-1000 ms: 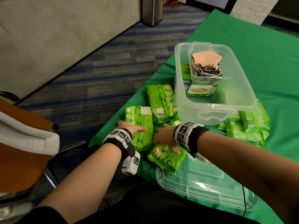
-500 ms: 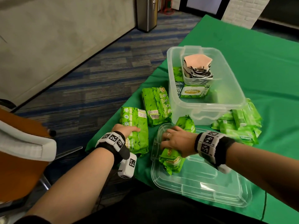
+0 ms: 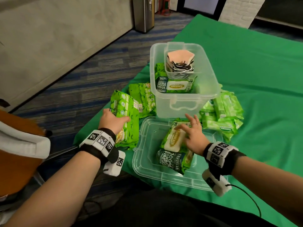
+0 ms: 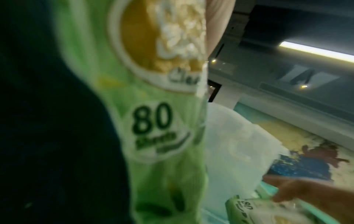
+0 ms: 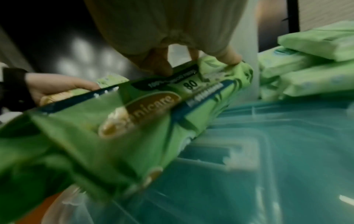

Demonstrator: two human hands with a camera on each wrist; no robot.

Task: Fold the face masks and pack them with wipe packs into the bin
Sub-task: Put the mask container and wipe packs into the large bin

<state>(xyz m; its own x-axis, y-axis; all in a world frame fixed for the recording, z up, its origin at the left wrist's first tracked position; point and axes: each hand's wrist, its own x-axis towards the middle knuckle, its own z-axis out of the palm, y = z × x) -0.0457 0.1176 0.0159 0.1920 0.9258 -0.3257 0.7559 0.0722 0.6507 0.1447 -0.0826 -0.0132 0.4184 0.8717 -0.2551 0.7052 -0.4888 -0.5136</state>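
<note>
My left hand [image 3: 113, 119] grips the near end of a green wipe pack [image 3: 125, 112], thumb on top, tilting it up off the green cloth; the pack's front [image 4: 153, 121] fills the left wrist view. My right hand [image 3: 191, 133] lies with spread fingers on a second wipe pack [image 3: 173, 138], which sits on a third pack [image 3: 172, 161] on the clear lid [image 3: 147, 167]. In the right wrist view the fingertips [image 5: 162, 68] touch that pack's far end [image 5: 145, 109]. The clear bin [image 3: 185, 95] holds a wipe pack [image 3: 177, 86] and a small tub of folded masks [image 3: 180, 63].
Another green pack [image 3: 144, 99] lies left of the bin. A pile of paler wipe packs [image 3: 223, 115] sits to its right. The table's left edge drops to carpet. An orange chair [image 3: 16, 145] stands at the near left.
My right hand carried its pack right onto the lid and has spread its fingers over it. My left hand has tilted its pack up off the cloth.
</note>
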